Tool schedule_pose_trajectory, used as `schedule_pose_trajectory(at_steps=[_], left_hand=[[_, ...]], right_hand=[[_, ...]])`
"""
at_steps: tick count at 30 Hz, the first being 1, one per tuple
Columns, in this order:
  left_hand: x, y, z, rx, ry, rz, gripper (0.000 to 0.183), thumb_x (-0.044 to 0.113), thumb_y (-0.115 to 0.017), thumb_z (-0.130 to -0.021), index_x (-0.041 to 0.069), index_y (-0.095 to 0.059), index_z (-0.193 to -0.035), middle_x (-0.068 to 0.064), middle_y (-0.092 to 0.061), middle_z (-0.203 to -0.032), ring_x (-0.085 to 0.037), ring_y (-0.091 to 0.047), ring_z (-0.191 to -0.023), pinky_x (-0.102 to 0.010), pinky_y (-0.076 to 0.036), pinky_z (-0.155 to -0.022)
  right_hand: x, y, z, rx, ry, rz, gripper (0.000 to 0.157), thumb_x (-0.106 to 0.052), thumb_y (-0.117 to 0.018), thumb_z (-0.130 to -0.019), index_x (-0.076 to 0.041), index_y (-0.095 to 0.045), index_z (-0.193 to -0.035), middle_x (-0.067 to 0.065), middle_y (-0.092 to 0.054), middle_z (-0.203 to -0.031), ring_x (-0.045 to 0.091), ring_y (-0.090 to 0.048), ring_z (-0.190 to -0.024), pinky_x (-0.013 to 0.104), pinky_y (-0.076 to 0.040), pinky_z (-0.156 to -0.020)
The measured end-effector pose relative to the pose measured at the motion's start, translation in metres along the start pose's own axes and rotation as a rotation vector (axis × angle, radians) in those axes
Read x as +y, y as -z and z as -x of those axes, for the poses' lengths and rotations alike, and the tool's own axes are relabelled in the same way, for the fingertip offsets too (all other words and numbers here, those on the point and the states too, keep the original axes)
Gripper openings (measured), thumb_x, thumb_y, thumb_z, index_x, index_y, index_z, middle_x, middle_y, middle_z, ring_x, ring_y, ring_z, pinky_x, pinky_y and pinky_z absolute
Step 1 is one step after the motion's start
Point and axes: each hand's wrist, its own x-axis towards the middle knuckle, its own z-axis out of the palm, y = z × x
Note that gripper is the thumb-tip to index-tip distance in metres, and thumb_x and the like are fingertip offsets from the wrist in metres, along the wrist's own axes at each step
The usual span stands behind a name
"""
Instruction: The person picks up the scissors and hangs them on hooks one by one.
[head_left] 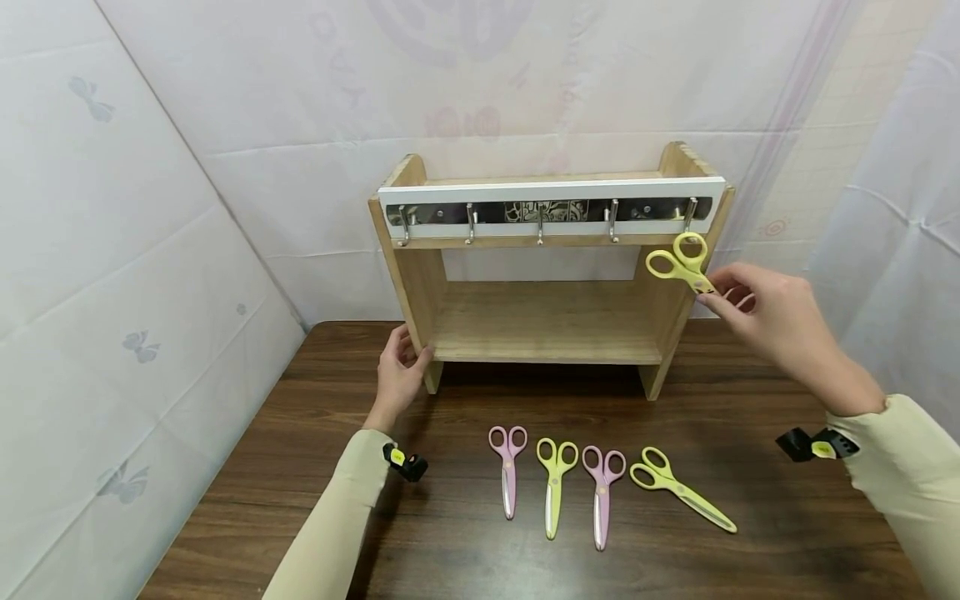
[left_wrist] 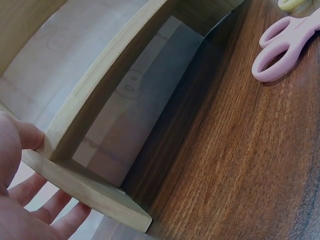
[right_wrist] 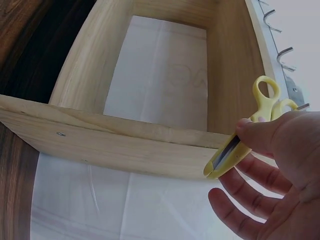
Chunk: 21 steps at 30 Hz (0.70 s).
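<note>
My right hand (head_left: 772,312) pinches yellow scissors (head_left: 681,265) by the blade end, with the finger loops pointing up. The upper loop is at the tip of the rightmost metal hook (head_left: 691,214); I cannot tell whether the two touch. In the right wrist view, thumb and fingers hold the yellow blade cover (right_wrist: 227,159) beside the shelf's side panel. My left hand (head_left: 397,375) grips the lower left side panel of the wooden shelf (head_left: 543,321). In the left wrist view, its thumb lies inside the panel (left_wrist: 100,192) and the other fingers outside.
Several hooks line a white rail (head_left: 551,190) across the shelf's upper front. Before the shelf, on the brown table (head_left: 450,558), lie pink scissors (head_left: 508,475), yellow scissors (head_left: 553,487), more pink scissors (head_left: 602,496) and slanted yellow scissors (head_left: 682,490). White sheeting (head_left: 300,208) stands behind.
</note>
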Motion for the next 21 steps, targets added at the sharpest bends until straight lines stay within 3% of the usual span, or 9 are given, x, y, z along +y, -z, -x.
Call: schedule_pose_trajectory(at_steps=[14, 21], left_hand=[[0.002, 0.0, 0.001, -0.002, 0.012, -0.029, 0.051, -0.004, -0.064, -0.098, -0.004, -0.047, -0.146, -0.031, -0.058, -0.137, -0.045, -0.06, -0.122, -0.052, -0.051, -0.097], [0.003, 0.001, 0.002, -0.011, 0.025, -0.028, 0.051, -0.004, -0.063, -0.098, -0.004, -0.046, -0.146, -0.032, -0.056, -0.138, -0.046, -0.059, -0.124, -0.056, -0.05, -0.098]], right_hand=[[-0.006, -0.022, 0.005, 0.035, -0.032, -0.081, 0.019, -0.002, -0.084, -0.082, -0.003, -0.073, -0.097, 0.006, -0.073, -0.077, 0.001, -0.059, -0.067, 0.008, -0.046, -0.061], [-0.008, -0.033, 0.009, 0.066, -0.06, -0.091, 0.016, -0.003, -0.083, -0.083, -0.003, -0.072, -0.095, 0.007, -0.072, -0.076, 0.003, -0.059, -0.066, 0.005, -0.043, -0.062]])
